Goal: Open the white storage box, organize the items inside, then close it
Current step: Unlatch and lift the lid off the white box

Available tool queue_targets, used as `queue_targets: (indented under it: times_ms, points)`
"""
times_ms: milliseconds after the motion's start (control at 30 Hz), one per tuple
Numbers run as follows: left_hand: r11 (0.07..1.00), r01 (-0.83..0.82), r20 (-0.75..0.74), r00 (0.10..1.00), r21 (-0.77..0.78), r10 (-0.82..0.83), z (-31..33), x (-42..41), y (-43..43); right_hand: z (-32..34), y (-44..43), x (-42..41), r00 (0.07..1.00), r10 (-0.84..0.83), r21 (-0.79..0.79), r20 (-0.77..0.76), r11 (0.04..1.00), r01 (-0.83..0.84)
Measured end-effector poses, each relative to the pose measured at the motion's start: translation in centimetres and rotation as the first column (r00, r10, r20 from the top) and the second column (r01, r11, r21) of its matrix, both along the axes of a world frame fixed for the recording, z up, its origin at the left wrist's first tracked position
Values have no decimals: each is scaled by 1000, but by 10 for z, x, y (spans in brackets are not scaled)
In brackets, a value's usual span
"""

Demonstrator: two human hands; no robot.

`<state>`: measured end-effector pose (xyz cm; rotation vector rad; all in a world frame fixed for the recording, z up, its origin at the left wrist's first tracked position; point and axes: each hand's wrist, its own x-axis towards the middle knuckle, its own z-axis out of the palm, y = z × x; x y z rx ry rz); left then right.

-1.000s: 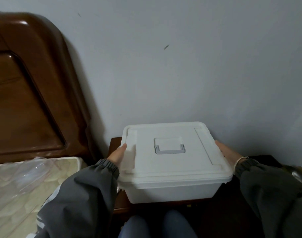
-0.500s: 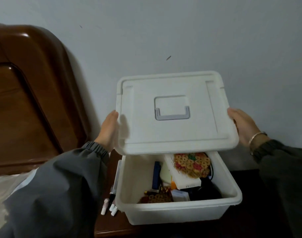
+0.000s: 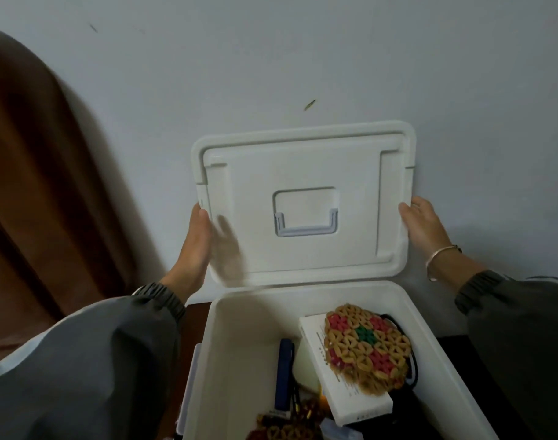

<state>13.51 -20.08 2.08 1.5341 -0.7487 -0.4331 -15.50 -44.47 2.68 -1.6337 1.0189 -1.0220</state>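
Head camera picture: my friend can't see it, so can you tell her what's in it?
Two hands, left and right, hold a white lid upright above an open white storage box. Inside lie a round woven bead mat, a white carton and a dark blue item.

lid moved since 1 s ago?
Yes. The lid was shut on the box; now both hands hold it lifted off, tilted up toward the wall.

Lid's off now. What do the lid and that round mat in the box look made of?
Lid: looks like matte white molded plastic, with raised ribs and a pale grey recessed handle.
Round mat: seems woven from tan, red and green beads or rings; wood or plastic, I cannot tell.
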Motion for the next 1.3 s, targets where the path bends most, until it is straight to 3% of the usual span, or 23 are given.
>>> queue_targets:
  times_ms: [300, 400, 500, 800, 1067, 1300]
  points:
    - [979, 121, -115, 988, 161, -103, -47, 9, -7, -55, -30, 9, 991, -35, 13, -127, 999, 37]
    - [963, 175, -188, 973, 205, -137, -64, 19, -7, -69, -42, 10, 981, 49, 120, -186, 992, -27]
    - [943, 191, -222, 966, 272, -132, -80, 25, -8, -78, -45, 12, 987, 124, 240, -104, 966, -96]
    - [961, 202, -379, 918, 188, -119, -99, 30, -8, -92, -41, 19, 977, 210, 397, -43, 901, -176]
    - [968, 160, -379, 922, 196, -75, -105, 34, -12, -104, -52, 27, 972, 229, 491, -61, 854, -170]
    - [962, 130, -353, 935, 240, -39, -104, 32, -16, -102, -50, 29, 951, 286, 478, -117, 855, -198]
